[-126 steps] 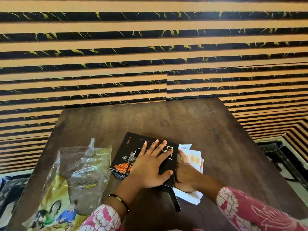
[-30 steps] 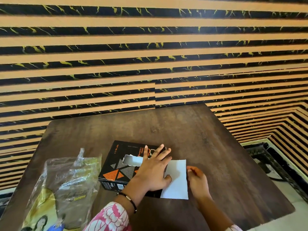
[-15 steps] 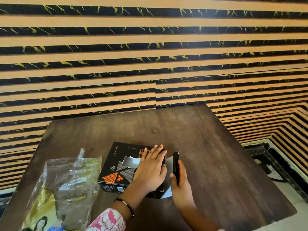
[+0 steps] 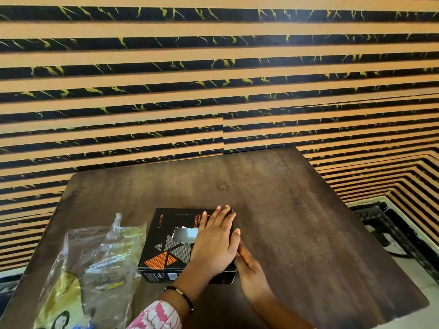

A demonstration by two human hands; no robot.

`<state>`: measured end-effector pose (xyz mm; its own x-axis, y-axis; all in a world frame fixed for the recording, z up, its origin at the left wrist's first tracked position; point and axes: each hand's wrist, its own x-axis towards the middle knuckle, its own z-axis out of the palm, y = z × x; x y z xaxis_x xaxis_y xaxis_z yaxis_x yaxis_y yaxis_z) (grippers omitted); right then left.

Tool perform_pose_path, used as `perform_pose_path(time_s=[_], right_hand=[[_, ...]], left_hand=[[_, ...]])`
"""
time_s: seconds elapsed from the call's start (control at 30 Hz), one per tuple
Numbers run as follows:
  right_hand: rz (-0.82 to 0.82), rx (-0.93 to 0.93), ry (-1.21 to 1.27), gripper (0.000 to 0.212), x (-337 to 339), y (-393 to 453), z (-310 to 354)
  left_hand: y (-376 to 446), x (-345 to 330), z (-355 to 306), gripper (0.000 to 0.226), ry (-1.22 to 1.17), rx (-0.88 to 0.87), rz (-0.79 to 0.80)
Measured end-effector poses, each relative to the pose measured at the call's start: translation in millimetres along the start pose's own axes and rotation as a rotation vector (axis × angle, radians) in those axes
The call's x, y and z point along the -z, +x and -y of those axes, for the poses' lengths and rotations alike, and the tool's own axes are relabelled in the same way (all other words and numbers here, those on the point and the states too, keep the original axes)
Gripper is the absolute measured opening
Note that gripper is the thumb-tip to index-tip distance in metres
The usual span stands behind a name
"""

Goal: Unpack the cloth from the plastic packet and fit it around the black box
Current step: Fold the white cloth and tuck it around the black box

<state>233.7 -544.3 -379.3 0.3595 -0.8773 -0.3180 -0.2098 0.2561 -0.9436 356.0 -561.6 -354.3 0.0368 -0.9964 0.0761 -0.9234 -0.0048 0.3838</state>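
Observation:
A black box (image 4: 169,245) with orange triangles and a torn white patch on its lid lies near the front of the brown table (image 4: 297,222). My left hand (image 4: 215,243) lies flat on the right half of the lid, fingers straight. My right hand (image 4: 249,269) presses against the box's right side, fingers straight along it. The clear plastic packet (image 4: 99,271) lies to the left of the box, with folded cloth and a printed card inside. No white sheet shows beside the box now.
A wall of tan and black-marble stripes stands behind the table and runs around to the right. The table's right edge drops to a floor with a dark patterned border (image 4: 389,231).
One second ago a white sheet lay to the right of the box. My right hand then folded the box's black side flap up and now presses it shut. The sheet is out of sight.

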Motion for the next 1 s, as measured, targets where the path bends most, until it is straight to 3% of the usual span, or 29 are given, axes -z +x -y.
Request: perform_pose_path(time_s=[0.17,0.37,0.47,0.67,0.87,1.0], right_hand=[[0.028,0.033,-0.116,0.046,4,-3,6],[-0.010,0.217,-0.477,0.056,5,-7,15],[-0.099,0.311,-0.685,0.060,2,-4,26],[-0.050,0.447,-1.028,0.079,-27,6,38],[-0.106,0.338,-1.052,0.106,-48,8,39],[-0.158,0.313,-1.188,0.085,-45,18,32]], left_hand=[[1,1,0,0.077,-0.018,0.005,0.001],[-4,15,0,0.046,-0.224,-0.025,-0.122],[-16,29,14,0.054,-0.186,-0.007,-0.239],[-60,37,70,0.069,0.012,0.195,-0.284],[-72,30,80,0.059,0.147,0.249,-0.207],[-64,28,73,0.055,0.169,0.285,-0.203]])
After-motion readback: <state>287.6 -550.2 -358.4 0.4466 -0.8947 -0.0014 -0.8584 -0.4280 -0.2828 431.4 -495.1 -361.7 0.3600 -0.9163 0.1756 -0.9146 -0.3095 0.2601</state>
